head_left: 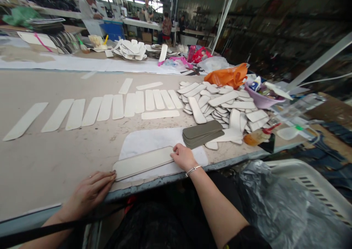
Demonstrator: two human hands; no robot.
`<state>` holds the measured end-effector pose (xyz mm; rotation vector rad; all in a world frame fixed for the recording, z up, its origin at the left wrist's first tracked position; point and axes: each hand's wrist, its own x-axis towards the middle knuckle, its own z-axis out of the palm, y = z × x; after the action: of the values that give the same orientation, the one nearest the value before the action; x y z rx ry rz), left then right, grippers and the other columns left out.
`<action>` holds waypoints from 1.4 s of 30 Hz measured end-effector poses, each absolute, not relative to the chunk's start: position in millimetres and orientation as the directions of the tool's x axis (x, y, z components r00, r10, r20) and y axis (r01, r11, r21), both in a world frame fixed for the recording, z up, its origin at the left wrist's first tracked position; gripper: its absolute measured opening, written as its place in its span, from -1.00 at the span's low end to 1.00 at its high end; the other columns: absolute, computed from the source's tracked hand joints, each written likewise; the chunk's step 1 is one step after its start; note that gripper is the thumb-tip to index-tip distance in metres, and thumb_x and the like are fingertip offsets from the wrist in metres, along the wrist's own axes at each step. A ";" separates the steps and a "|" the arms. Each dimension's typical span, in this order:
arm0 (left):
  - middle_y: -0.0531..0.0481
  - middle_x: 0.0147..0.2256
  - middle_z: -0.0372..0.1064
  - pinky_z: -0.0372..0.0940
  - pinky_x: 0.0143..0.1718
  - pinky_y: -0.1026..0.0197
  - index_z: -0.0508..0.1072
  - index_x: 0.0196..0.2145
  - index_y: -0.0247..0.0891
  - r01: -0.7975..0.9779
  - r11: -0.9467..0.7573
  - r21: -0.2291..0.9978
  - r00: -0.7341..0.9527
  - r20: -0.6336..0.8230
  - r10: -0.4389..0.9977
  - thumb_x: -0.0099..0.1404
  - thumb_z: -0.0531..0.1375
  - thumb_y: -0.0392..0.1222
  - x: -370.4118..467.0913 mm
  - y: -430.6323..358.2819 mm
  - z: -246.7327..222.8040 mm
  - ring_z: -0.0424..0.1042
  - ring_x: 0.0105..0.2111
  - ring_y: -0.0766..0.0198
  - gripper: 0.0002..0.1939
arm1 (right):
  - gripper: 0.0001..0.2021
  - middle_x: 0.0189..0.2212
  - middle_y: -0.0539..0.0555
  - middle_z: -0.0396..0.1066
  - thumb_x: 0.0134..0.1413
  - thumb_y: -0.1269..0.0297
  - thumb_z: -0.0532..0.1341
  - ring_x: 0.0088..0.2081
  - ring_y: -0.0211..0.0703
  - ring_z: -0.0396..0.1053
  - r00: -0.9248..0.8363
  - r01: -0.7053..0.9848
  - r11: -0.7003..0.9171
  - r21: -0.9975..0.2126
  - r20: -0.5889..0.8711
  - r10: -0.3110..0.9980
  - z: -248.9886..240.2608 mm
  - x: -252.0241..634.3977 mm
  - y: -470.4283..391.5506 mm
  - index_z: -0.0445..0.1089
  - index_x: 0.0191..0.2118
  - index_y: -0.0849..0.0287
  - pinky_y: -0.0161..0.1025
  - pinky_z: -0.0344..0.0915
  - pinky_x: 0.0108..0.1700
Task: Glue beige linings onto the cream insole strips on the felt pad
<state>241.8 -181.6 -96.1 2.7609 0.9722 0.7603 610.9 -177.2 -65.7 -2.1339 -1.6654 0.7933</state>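
Observation:
A long cream panel point(144, 163) with rounded corners and a thin dark edge lies slantwise on a white sheet point(143, 138) at the table's near edge. Closed fingers of my left hand point(89, 188) grip its left end; the thumb is hidden. At the other end, my right hand point(183, 156), with a bracelet on the wrist, pinches the panel's corner. Just beyond my right hand lies a small stack of grey-green panels point(202, 133). A row of separate cream strips point(104, 107) is laid out across the table farther away.
A large heap of white panels point(220, 98) covers the table's right side. Near it are a glue bottle point(255, 137) with a red tip, an orange bag point(228, 76) and a purple basin point(262, 98). A white basket point(308, 179) with grey plastic stands below right. People work in the background.

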 end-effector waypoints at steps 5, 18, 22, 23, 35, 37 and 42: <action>-0.07 -0.22 0.48 0.36 -0.16 0.25 0.47 -0.19 -0.21 0.565 -0.784 0.256 0.668 0.415 0.617 0.18 0.18 -0.25 246.6 -183.3 -90.3 0.45 -0.23 0.25 -0.79 | -0.88 -0.54 -0.05 0.40 -0.02 0.31 0.19 -0.40 -0.21 0.34 0.141 0.817 -0.232 -0.528 -0.208 0.968 -63.0 609.0 -179.2 0.32 -0.28 0.12 -0.33 0.11 -0.33; -0.06 -0.22 0.47 0.35 -0.13 0.26 0.49 -0.22 -0.18 0.587 -0.751 0.302 0.661 0.356 0.660 0.23 0.12 -0.25 245.0 -185.7 -93.6 0.44 -0.19 0.26 -0.81 | -0.47 0.13 0.25 0.20 0.22 0.10 0.03 0.16 -0.05 0.12 -0.268 0.841 0.334 -0.426 0.208 0.941 -49.6 549.2 -209.2 0.09 0.20 0.33 -0.17 0.07 0.16; -0.04 -0.21 0.48 0.39 -0.15 0.26 0.49 -0.20 -0.13 0.578 -0.767 0.277 0.652 0.409 0.639 0.20 0.16 -0.15 242.1 -181.7 -100.5 0.46 -0.21 0.23 -0.79 | -0.34 0.29 0.17 -0.12 0.21 -0.04 -0.02 0.30 -0.07 -0.23 -0.598 0.705 0.628 -0.328 0.200 0.776 -58.7 492.2 -223.1 -0.09 0.28 0.30 -0.07 -0.21 0.28; -0.04 -0.22 0.48 0.40 -0.17 0.26 0.49 -0.21 -0.12 0.570 -0.776 0.269 0.653 0.424 0.627 0.20 0.16 -0.13 241.6 -180.5 -101.0 0.46 -0.22 0.23 -0.79 | -0.34 0.29 0.15 -0.14 0.22 -0.05 -0.04 0.30 -0.09 -0.26 -0.613 0.702 0.639 -0.316 0.189 0.767 -60.4 486.5 -223.6 -0.10 0.28 0.30 -0.06 -0.24 0.29; -0.07 -0.27 0.49 0.40 -0.19 0.29 0.52 -0.32 -0.19 0.614 -0.726 0.309 0.608 0.401 0.685 0.22 0.14 -0.15 254.7 -185.9 -84.9 0.48 -0.25 0.25 -0.84 | -0.29 0.30 0.13 -0.23 0.22 -0.14 -0.16 0.31 -0.07 -0.33 -0.274 0.924 0.255 -0.285 -0.028 0.961 -78.2 588.3 -201.1 -0.12 0.30 0.28 -0.02 -0.28 0.29; -0.08 -0.28 0.51 0.41 -0.19 0.26 0.53 -0.33 -0.19 0.615 -0.680 0.400 0.576 0.361 0.733 0.22 0.14 -0.13 254.5 -187.6 -79.5 0.49 -0.26 0.24 -0.82 | -0.28 0.31 0.13 -0.25 0.21 -0.15 -0.14 0.31 -0.05 -0.34 -0.252 0.930 0.237 -0.281 -0.018 0.968 -82.4 592.7 -201.6 -0.13 0.31 0.28 -0.02 -0.28 0.28; -0.14 -0.29 0.53 0.48 -0.36 0.18 0.49 -0.17 -0.31 0.587 -0.340 0.735 0.212 0.266 0.940 0.32 0.02 -0.04 241.8 -180.4 -59.8 0.52 -0.35 0.19 -0.64 | -0.26 0.31 0.12 -0.25 0.19 -0.17 -0.14 0.31 -0.04 -0.33 -0.251 0.917 0.242 -0.318 0.011 0.968 -89.0 591.6 -202.9 -0.15 0.31 0.28 -0.01 -0.32 0.28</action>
<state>241.8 -180.4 -59.8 2.0093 1.4107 0.9668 591.6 -202.9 -89.0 -1.7797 -2.3055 0.3664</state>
